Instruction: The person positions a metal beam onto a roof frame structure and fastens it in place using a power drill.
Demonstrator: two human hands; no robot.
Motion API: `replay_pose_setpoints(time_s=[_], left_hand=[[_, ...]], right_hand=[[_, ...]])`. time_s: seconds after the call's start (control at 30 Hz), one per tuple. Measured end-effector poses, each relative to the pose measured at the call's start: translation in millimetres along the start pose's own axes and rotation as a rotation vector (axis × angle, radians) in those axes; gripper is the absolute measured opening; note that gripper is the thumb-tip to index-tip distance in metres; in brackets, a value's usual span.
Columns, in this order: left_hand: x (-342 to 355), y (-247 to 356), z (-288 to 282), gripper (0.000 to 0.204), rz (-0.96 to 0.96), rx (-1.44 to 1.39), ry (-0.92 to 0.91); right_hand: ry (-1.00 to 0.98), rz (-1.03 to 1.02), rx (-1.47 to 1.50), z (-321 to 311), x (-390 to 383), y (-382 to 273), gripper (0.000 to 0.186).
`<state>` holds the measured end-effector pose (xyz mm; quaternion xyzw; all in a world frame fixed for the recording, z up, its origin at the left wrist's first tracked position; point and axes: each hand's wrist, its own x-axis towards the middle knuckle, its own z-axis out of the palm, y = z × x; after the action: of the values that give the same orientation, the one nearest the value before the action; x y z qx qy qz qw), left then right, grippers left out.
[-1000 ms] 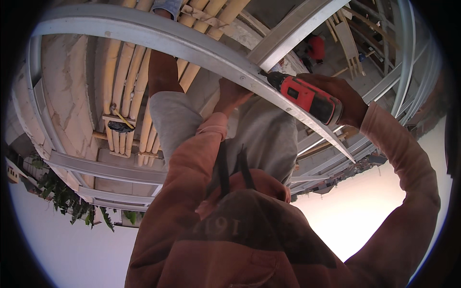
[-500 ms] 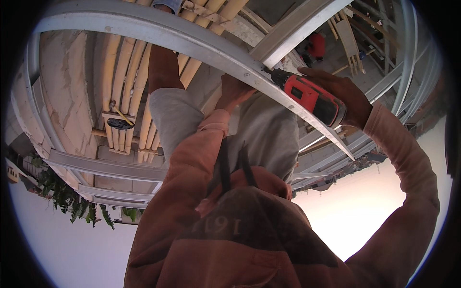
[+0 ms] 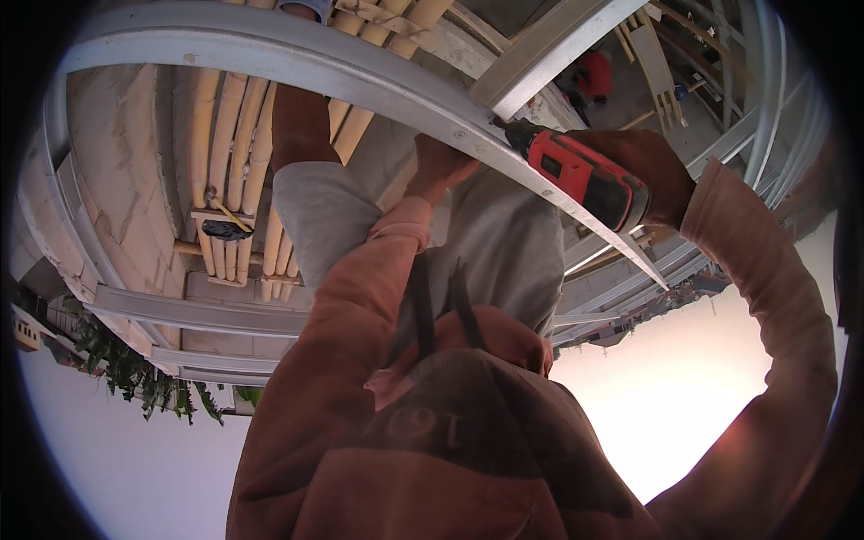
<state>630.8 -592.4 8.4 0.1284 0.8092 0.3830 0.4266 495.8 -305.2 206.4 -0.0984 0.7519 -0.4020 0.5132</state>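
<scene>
**Red drill (image 3: pixel 585 177) at the meeting of two metal beams**

We see one right grip (image 3: pixel 634 171) wrapped around the drill, its nose at the long beam (image 3: pixel 270 45), near where the joining beam (image 3: pixel 562 54) meets it. Our one left grip (image 3: pixel 443 165) is at the long beam's edge, fingers partly hidden; we cannot tell if it is closed. That edge tapers to a point past the drill. Beyond lie several bamboo poles (image 3: pixel 244 144), one dark bundle (image 3: pixel 227 230) on them, and a pale block surface (image 3: pixel 108 180). Open sky (image 3: pixel 657 396) borders our right sleeve (image 3: pixel 751 243).
</scene>
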Motion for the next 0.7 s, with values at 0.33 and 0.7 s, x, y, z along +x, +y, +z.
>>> replay_pose_setpoints(time_s=[0.33,0.7], left_hand=[[0,-3,-1,0.049,0.01,0.072,-0.017],[5,2,-3,0.055,0.033,0.09,-0.117]], right_hand=[[-0.176,0.064,-0.292,-7,3,3,0.054],[-0.257,0.125,-0.32,-18,12,-7,0.048]])
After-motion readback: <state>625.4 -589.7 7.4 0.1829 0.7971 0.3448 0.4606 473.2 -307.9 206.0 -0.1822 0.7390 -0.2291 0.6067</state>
